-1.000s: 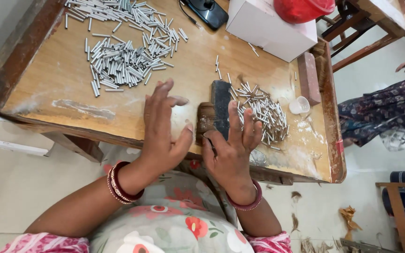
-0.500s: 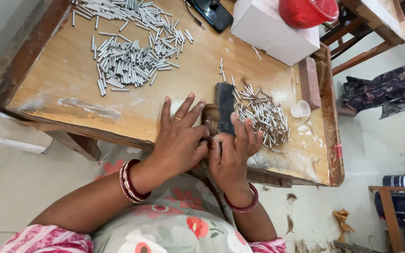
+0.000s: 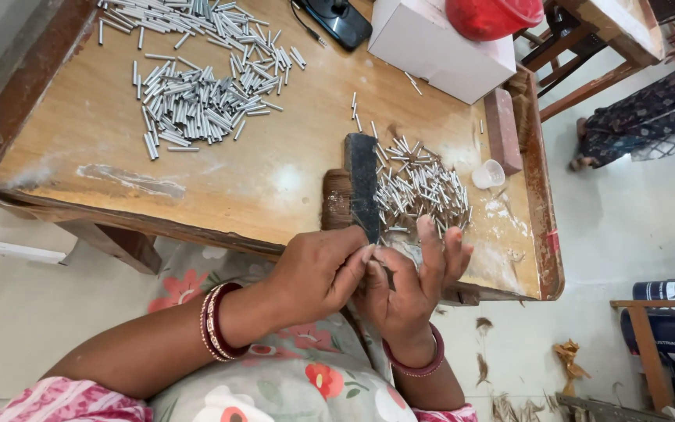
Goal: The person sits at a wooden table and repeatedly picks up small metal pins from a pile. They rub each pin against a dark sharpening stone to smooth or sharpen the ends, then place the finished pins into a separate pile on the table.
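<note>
Nearest the camera: floral-print clothing, pink sleeves, dark red bangles [image 3: 214,322] on the left wrist and one on the right.

Left hand [image 3: 314,270]: fingers curled, fingertips pinched together against the right palm. Whether it grips something cannot be told; whatever is there is hidden between the two hands.

Right hand [image 3: 416,281]: palm turned up and toward the left hand, fingers spread and upright, thumb folded in. Nothing visibly clamped in it.

Both hands meet at the near edge of the table [image 3: 103,187], just below the dark upright block [image 3: 362,184] with a brown fibrous tuft [image 3: 336,199] beside it.

Just behind the hands, right of the block: a loose heap of short metal tubes [image 3: 423,191], touching the block on one side. These are the pieces nearest the hands. Judgement: thin, stiff, light, smooth-walled, so apt to roll and slip; best taken singly, pinched across the middle between thumb and forefinger, not by the end.

Right of the heap: a small clear cup [image 3: 490,173] and a reddish-brown bar [image 3: 501,129]. White powdery smears lie on the wood near the table's right corner.

Farther back, left: a much larger spread of longer metal tubes [image 3: 197,94], well apart from the hands.

Far edge: a black device with a cable [image 3: 341,19], a white box [image 3: 439,47], a red container [image 3: 494,14] on it.
</note>
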